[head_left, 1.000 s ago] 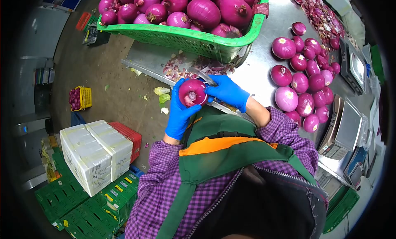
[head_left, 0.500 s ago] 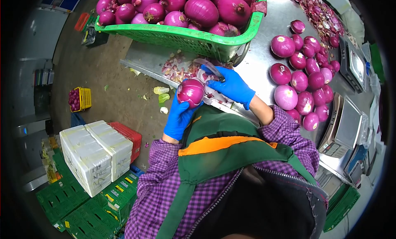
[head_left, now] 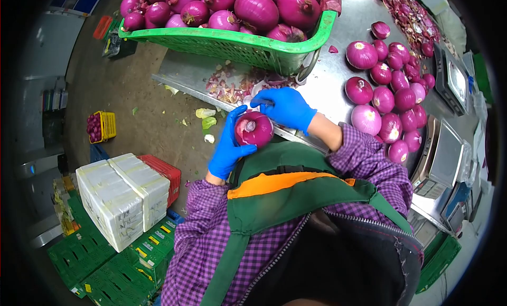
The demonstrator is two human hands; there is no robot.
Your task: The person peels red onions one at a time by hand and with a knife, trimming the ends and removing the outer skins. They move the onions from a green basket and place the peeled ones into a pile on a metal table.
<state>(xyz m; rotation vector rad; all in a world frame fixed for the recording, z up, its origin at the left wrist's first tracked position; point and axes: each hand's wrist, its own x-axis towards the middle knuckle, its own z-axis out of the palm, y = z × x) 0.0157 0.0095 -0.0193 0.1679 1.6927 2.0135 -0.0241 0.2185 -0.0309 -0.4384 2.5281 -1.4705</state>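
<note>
Well, held onion (head_left: 257, 132) gleams purple.

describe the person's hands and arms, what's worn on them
The left hand and right hand wear plain, close-fitting blue gloves that end near the wrist; no markings can be made out. The left sleeve and right sleeve are purple-and-dark check, loose and gathered at the ends. Bare skin shows between glove and sleeve, more on the right.

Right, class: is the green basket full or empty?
Full, as far as it shows: onions are heaped above the green basket's front rim.
</note>
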